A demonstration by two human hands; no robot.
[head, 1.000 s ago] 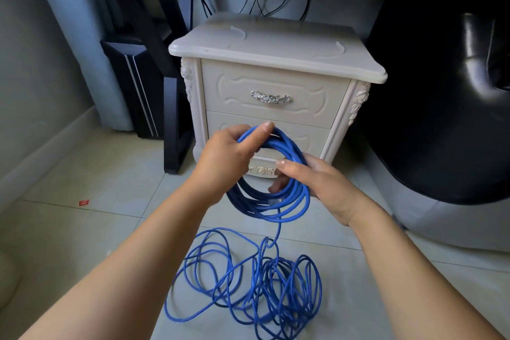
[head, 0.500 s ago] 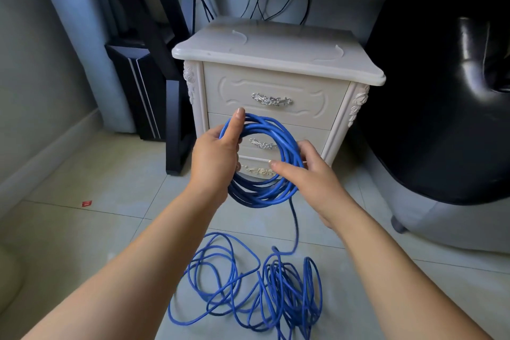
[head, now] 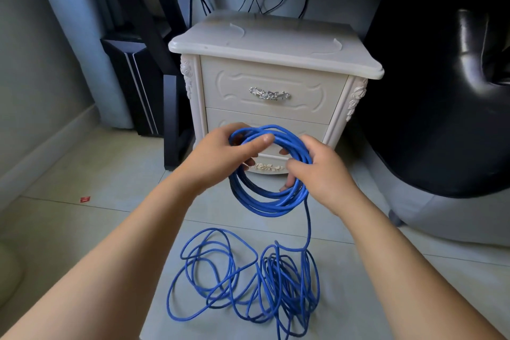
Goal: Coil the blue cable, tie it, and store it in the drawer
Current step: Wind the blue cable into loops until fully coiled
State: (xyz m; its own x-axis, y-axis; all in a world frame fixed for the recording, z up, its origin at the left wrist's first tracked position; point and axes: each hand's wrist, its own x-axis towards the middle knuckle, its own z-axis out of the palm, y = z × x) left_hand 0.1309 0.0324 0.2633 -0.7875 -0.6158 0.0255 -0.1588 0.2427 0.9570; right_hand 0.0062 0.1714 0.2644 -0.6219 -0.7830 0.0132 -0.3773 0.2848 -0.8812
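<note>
I see the thin blue round cable (head: 271, 208) partly wound into a hoop, held up just in front of the cream carved nightstand (head: 276, 50). The left hand (head: 220, 157) grips the hoop's top, thumb laid across the strands, fingers curled behind. The right hand (head: 323, 171) closes round its right side. One strand drops to a loose tangle (head: 287, 284) on the pale tiled floor (head: 110, 174). The upper drawer (head: 234, 85) with its silver handle (head: 269, 94) is closed. A black padded chair (head: 441, 119) stands to the right.

Blue cable (head: 271, 206), partly coiled aloft, otherwise tangled low before the closed drawer (head: 234, 98).
</note>
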